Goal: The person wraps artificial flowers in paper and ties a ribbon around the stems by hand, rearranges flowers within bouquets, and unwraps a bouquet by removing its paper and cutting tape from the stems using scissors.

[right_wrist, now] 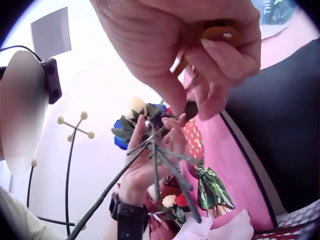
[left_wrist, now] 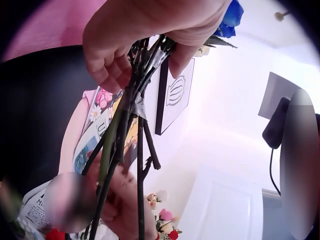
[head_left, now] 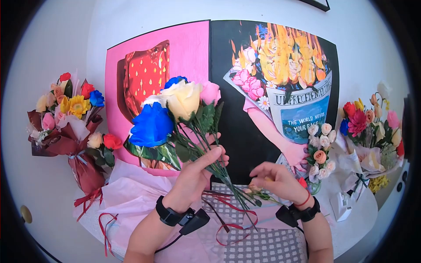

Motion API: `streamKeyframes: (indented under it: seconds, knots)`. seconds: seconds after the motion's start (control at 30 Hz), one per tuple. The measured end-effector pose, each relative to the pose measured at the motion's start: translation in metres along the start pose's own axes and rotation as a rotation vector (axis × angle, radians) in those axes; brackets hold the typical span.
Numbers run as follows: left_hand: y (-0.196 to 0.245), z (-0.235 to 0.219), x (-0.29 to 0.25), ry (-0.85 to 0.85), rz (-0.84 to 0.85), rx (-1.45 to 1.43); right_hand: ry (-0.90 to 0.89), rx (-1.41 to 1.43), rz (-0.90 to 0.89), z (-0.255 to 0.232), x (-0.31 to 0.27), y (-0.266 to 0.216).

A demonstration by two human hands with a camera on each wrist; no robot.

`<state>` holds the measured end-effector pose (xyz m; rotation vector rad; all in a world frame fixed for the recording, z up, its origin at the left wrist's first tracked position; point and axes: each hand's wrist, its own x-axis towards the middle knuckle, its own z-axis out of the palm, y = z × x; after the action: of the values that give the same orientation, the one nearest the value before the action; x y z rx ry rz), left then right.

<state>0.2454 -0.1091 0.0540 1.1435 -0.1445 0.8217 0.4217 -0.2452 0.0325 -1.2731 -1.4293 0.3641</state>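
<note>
My left hand (head_left: 204, 164) grips a bundle of artificial flowers by its green stems (head_left: 226, 175), the blooms tilted up to the left. Among them are a large blue rose (head_left: 151, 126), a cream rose (head_left: 182, 100) and a pink rose (head_left: 210, 93). Clear tape (left_wrist: 139, 106) wraps the stems just below that hand, and the loose stem ends fan out beneath. My right hand (head_left: 280, 182), right beside the lower stems, has its fingers curled round a small orange tool (right_wrist: 220, 34) with a metal rivet. Most of that tool is hidden in the palm; I cannot tell its kind.
Wrapped bouquets stand at left (head_left: 79, 144) and right (head_left: 372, 144), with a small vase of pale roses (head_left: 322, 151) nearer. Pink wrapping paper (head_left: 136, 188) and red ribbon (head_left: 232, 225) lie on the table. Two paintings (head_left: 188, 48) lean behind; a white device (head_left: 341, 206) sits right.
</note>
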Motion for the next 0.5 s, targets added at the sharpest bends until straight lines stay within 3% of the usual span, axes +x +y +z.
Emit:
streamKeyframes:
  seconds: [0.07, 0.2, 0.27, 0.33, 0.4, 0.47, 0.5]
  knots:
    - [0.007, -0.001, -0.001, 0.047, 0.003, 0.017, -0.320, -0.311, 0.198, -0.004, 0.001, 0.010]
    - [0.015, -0.002, -0.003, 0.024, 0.048, 0.089, -0.579, -0.812, -0.052, 0.002, -0.007, 0.021]
    - [0.018, -0.004, -0.003, -0.016, 0.044, 0.106, -0.583, -0.792, -0.060, 0.001, -0.006, 0.023]
    - [0.017, -0.006, -0.002, -0.054, 0.040, 0.116, -0.377, -0.698, -0.245, -0.003, -0.002, 0.020]
    - [0.011, -0.008, 0.000, -0.123, 0.014, 0.120, -0.305, -0.666, -0.251, -0.001, -0.002, -0.006]
    - [0.001, -0.006, -0.001, -0.100, -0.006, 0.129, -0.135, -0.445, -0.219, 0.003, -0.006, -0.026]
    - [-0.004, -0.005, -0.002, -0.079, -0.024, 0.141, -0.149, -0.399, -0.226, 0.005, -0.010, -0.030]
